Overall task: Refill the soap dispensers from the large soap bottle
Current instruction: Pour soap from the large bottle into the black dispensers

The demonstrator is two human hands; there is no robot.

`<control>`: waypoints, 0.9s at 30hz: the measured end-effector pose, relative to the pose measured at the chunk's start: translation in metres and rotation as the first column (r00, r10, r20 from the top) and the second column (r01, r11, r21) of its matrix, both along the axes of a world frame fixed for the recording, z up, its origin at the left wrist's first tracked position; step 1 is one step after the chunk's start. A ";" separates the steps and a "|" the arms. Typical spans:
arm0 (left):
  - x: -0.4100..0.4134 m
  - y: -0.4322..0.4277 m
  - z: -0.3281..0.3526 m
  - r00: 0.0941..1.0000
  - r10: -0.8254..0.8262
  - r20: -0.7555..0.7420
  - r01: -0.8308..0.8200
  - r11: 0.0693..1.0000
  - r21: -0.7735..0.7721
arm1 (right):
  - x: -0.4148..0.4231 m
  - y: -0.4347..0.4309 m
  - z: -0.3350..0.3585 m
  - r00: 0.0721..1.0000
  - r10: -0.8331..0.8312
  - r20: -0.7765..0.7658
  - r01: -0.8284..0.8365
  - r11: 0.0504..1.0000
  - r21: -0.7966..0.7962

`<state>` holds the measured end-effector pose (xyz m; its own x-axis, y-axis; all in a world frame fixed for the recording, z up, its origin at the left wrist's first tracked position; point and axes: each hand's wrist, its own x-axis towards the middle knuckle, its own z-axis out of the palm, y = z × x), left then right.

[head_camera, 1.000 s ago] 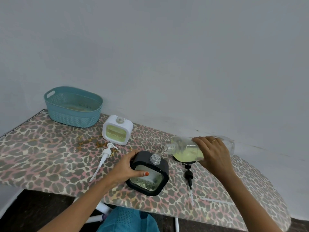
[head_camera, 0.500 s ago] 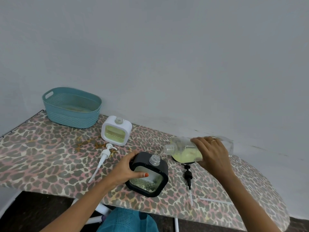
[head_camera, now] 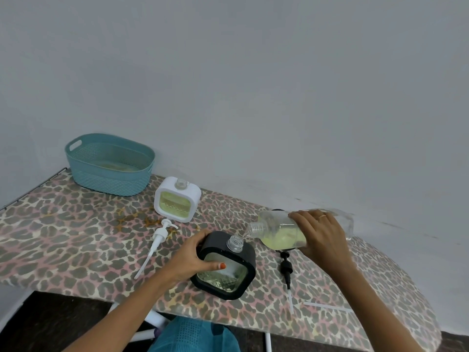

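Note:
My right hand [head_camera: 321,235] grips a large clear soap bottle [head_camera: 276,229], tipped almost flat with its open mouth just above the neck of a black square dispenser [head_camera: 233,270]. A thin stream of yellow-green soap runs from the bottle into that neck. My left hand [head_camera: 193,257] holds the black dispenser by its left side, thumb on the clear front window. A little soap lies at the bottom of the black dispenser. Further back stands a white square dispenser [head_camera: 177,203], its neck open and its window showing yellow-green soap.
A white pump [head_camera: 158,240] lies left of the black dispenser and a black pump [head_camera: 286,269] lies to its right on the leopard-print ironing board [head_camera: 63,240]. A teal basket [head_camera: 109,165] stands at the back left by the wall. A loose white tube [head_camera: 327,306] lies near the front edge.
The bottle's mouth has stayed over the black dispenser's neck. Both hands have barely moved; the view has shifted slightly.

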<state>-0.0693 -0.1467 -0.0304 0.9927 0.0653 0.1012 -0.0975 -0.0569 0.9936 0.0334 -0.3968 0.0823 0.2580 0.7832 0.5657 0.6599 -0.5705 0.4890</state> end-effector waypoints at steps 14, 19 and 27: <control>-0.001 -0.001 0.001 1.000 -0.003 0.016 0.003 1.000 -0.003 | -0.002 0.002 -0.004 0.999 0.032 0.005 -0.032 0.999 0.007; 0.000 -0.002 0.000 1.000 -0.002 0.028 0.002 1.000 -0.015 | -0.003 0.003 -0.015 1.000 -0.011 -0.027 0.010 1.000 -0.018; 0.003 -0.002 0.000 1.000 -0.006 0.030 0.006 1.000 -0.022 | -0.005 0.005 -0.022 0.996 -0.031 -0.079 0.033 0.999 0.024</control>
